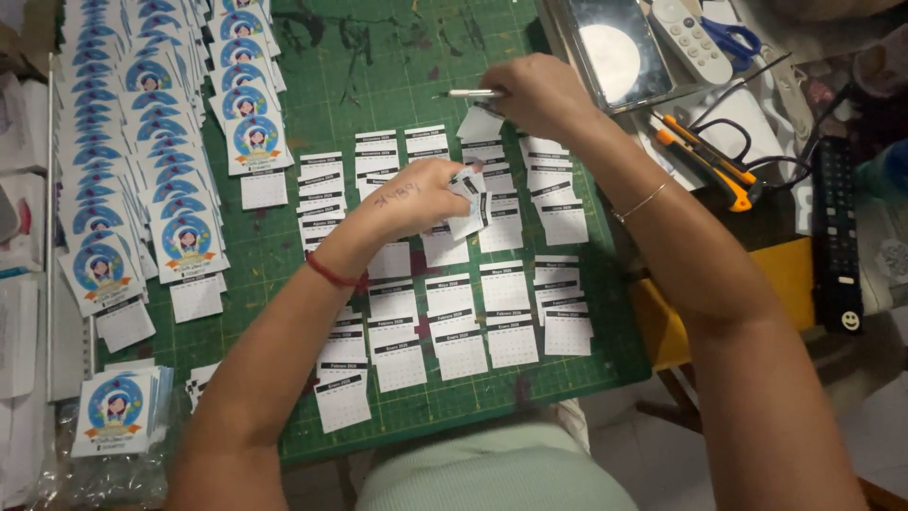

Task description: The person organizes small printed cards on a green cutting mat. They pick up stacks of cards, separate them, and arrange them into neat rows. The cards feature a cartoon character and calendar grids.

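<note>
My left hand (416, 197) hovers over the middle of the green cutting mat (378, 66) and pinches a small stack of white calendar slips (470, 210). My right hand (537, 93), further back on the mat, grips a thin silver tool (470, 93) that points left, with one white slip (480, 123) just beneath it. Rows of small white calendar slips (452, 322) with black headers lie spread over the mat in front of me.
Overlapping round-picture cards (180, 142) line the mat's left side, with another pile (118, 407) at the near left. At the right lie an orange utility knife (705, 156), a white remote (690, 38), blue scissors (733, 38), a black remote (837, 237) and cables.
</note>
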